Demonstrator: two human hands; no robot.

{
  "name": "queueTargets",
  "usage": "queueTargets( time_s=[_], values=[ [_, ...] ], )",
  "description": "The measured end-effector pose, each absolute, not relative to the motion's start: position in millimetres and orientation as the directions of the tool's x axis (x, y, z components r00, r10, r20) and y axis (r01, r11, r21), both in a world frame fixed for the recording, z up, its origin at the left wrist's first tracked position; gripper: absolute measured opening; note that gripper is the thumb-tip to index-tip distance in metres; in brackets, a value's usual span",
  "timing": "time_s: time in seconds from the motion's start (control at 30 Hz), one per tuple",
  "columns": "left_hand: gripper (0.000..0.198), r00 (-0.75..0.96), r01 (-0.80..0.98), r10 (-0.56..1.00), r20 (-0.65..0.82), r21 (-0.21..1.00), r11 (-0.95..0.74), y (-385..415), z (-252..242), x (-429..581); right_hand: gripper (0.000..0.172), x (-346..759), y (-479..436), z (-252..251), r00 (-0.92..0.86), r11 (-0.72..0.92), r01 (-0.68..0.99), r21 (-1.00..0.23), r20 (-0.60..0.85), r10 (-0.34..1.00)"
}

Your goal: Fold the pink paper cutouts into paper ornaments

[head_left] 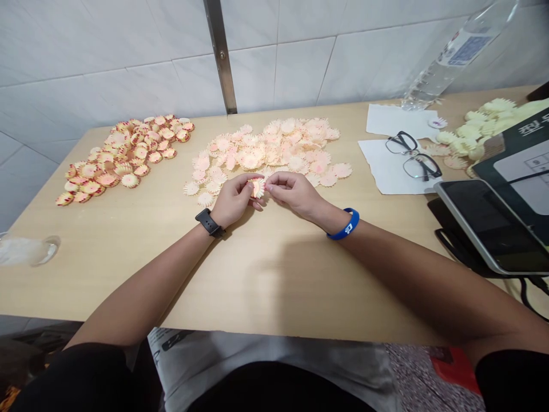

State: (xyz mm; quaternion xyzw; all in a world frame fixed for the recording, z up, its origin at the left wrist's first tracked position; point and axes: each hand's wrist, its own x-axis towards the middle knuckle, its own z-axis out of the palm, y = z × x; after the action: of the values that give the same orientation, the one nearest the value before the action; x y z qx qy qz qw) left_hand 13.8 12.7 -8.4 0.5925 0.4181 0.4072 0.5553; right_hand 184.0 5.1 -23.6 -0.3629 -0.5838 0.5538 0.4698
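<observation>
Your left hand [231, 200] and right hand [294, 194] pinch one peach rosette [258, 187], fingers closed on it; three flower heaps [266, 151] line the pale wooden tabletop [274, 286] before white wall tiles [300, 71].

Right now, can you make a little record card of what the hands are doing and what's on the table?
left hand: holding a frilly peach flower
right hand: pinching the same flower
nearest pile: pale peach flowers
pile to the left: red-edged flowers
pile to the right: pale yellow flowers
also on table: eyeglasses on white paper, tablet
</observation>
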Motion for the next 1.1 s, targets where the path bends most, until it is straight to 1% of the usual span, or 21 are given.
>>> queueTargets(
  time_s=[0.1,0.2,0.27,0.33,0.4,0.5,0.6,0.67,0.77,0.93,1.1],
  values=[
    [0.017,0.288,0.038,0.957,0.011,0.999,-0.023,17.3,-9.5,11.4,0.025,186.1,7.1,-25.4,-0.294,0.116,-0.096,-0.989,0.14,0.945],
    [0.019,0.287,0.037,0.958,0.023,0.999,-0.035,19.1,-10.5,9.8,0.026,186.7,7.8,-26.0,-0.3,0.124,-0.105,-0.987,0.15,0.942],
    [0.02,0.273,0.033,0.96,0.058,0.997,-0.07,18.2,-11.5,10.0,0.026,186.0,7.1,-25.4,-0.294,0.121,-0.095,-0.988,0.144,0.945],
    [0.016,0.258,0.043,0.96,0.109,0.991,-0.124,16.1,-13.0,11.4,0.026,184.9,6.1,-24.6,-0.279,0.125,-0.08,-0.989,0.143,0.95],
    [0.012,0.279,0.074,0.951,0.137,0.984,-0.163,13.5,-14.6,13.4,0.027,183.8,5.5,-24.2,-0.267,0.138,-0.072,-0.988,0.152,0.951],
    [0.005,0.328,0.109,0.935,0.134,0.978,-0.179,10.3,-15.6,15.4,0.03,182.8,6.0,-25.0,-0.252,0.159,-0.064,-0.985,0.17,0.953],
    [0.012,0.317,0.121,0.936,0.154,0.972,-0.202,8.6,-14.2,15.0,0.029,182.2,6.4,-26.1,-0.231,0.173,-0.047,-0.984,0.179,0.956],
    [0.018,0.312,0.164,0.938,0.149,0.964,-0.208,7.9,-12.7,14.4,0.027,181.8,5.7,-26.0,-0.232,0.175,-0.039,-0.984,0.179,0.956],
    [0.023,0.292,0.195,0.948,0.126,0.963,-0.188,7.4,-11.3,14.5,0.025,181.4,3.8,-24.5,-0.24,0.163,-0.026,-0.986,0.165,0.957],
    [0.022,0.274,0.033,0.959,0.069,0.996,-0.081,10.4,-11.3,14.5,0.023,182.1,4.6,-24.0,-0.235,0.141,-0.056,-0.988,0.15,0.96],
    [0.022,0.196,-0.029,0.981,0.006,1.0,0.0,19.2,-15.5,10.3,0.021,185.2,8.5,-25.2,-0.228,0.096,-0.111,-0.989,0.12,0.966]
  ],
)
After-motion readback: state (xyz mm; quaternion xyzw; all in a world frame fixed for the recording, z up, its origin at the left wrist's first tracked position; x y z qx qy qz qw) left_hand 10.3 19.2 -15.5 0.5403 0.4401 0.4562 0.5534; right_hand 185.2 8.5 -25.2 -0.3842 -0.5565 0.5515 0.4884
